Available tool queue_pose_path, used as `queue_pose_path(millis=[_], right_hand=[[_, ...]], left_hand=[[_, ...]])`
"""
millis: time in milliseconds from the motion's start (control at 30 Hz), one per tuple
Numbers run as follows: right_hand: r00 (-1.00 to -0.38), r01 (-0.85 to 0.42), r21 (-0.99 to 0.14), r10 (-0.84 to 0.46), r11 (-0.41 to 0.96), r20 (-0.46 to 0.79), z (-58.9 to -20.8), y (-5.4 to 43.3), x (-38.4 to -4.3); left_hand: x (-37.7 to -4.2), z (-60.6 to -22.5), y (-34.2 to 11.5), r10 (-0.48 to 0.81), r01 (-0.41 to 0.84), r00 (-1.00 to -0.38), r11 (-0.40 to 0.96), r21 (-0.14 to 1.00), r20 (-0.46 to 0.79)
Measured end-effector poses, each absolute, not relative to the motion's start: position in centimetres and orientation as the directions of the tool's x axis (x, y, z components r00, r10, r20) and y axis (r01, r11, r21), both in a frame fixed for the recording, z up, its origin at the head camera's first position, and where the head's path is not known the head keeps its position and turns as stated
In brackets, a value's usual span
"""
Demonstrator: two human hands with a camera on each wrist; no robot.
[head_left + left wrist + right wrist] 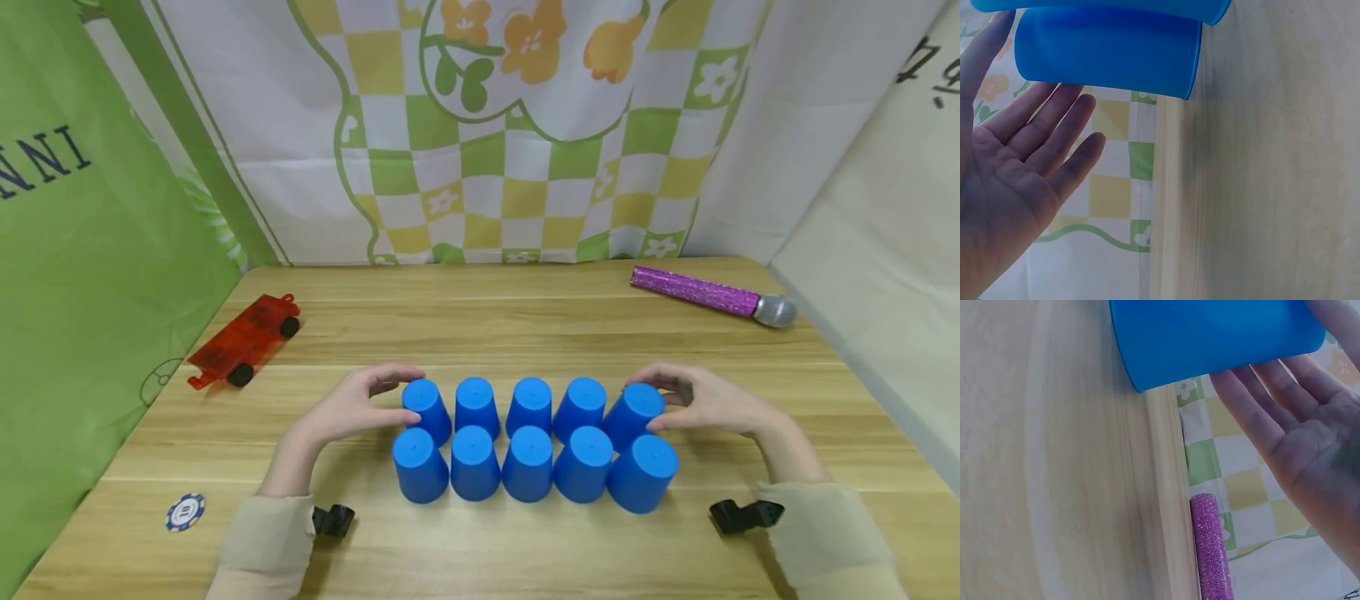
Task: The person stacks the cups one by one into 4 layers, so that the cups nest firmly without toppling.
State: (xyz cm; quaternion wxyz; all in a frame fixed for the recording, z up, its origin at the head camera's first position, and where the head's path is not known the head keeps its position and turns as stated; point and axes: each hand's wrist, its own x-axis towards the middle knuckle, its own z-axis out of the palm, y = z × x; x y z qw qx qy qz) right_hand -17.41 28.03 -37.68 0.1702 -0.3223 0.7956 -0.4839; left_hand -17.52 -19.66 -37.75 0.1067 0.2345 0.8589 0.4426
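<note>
Several blue cups stand upside down in two rows along the table. My left hand [363, 406] is at the left end cup of the back row [425, 408], thumb on its near side and fingers reaching toward its far side. In the left wrist view the fingers [1063, 134] look extended and slightly spread beside a blue cup [1110, 53]. At the other end, my right hand [693, 398] frames the back row's right end cup [632, 414] the same way. Its fingers [1254, 403] stretch out behind a blue cup [1216, 340] in the right wrist view.
A red toy cart [243, 340] with black wheels lies at the back left. Toward the back right is a purple glittery microphone [701, 292]. A poker chip [185, 512] rests near the left edge. Patterned cloth [510, 183] hangs behind the wooden table [465, 325].
</note>
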Motion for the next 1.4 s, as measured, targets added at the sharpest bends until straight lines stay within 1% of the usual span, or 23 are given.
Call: queue_pose_path(millis=[133,500,700,900,1067,1267,1400], right_hand=[[-0.761,-0.348,-0.865,-0.648,0.362,0.035,-37.7,27.9,-17.4],[-0.836,-0.328,-0.827,-0.548,0.457,0.029,-37.6,27.8,-17.2],[-0.861,-0.35,-0.816,-0.5,0.461,0.087,-37.9,28.0,-17.5],[-0.891,-0.347,-0.777,-0.443,0.526,0.098,-37.8,27.7,-18.5],[-0.911,-0.335,-0.747,-0.399,0.575,0.101,-37.4,27.5,-19.6],[-0.934,-0.281,-0.748,-0.351,0.602,0.068,-37.1,27.2,-20.8],[-0.939,-0.269,-0.74,-0.338,0.617,0.059,-37.0,26.9,-21.8]], left_hand=[[-17.6,-37.9,-19.6,0.516,0.32,-0.856,0.479,0.818,0.033],[-17.6,-38.4,-19.4,0.511,0.276,-0.86,0.444,0.852,0.012],[-17.8,-38.6,-19.5,0.482,0.262,-0.876,0.441,0.858,0.02],[-17.9,-38.4,-19.7,0.45,0.26,-0.892,0.47,0.844,0.025],[-17.9,-38.5,-19.8,0.44,0.251,-0.897,0.461,0.851,0.026],[-18.1,-38.6,-19.9,0.412,0.236,-0.911,0.456,0.858,0.032],[-18.2,-38.8,-20.2,0.393,0.231,-0.919,0.46,0.857,0.037]])
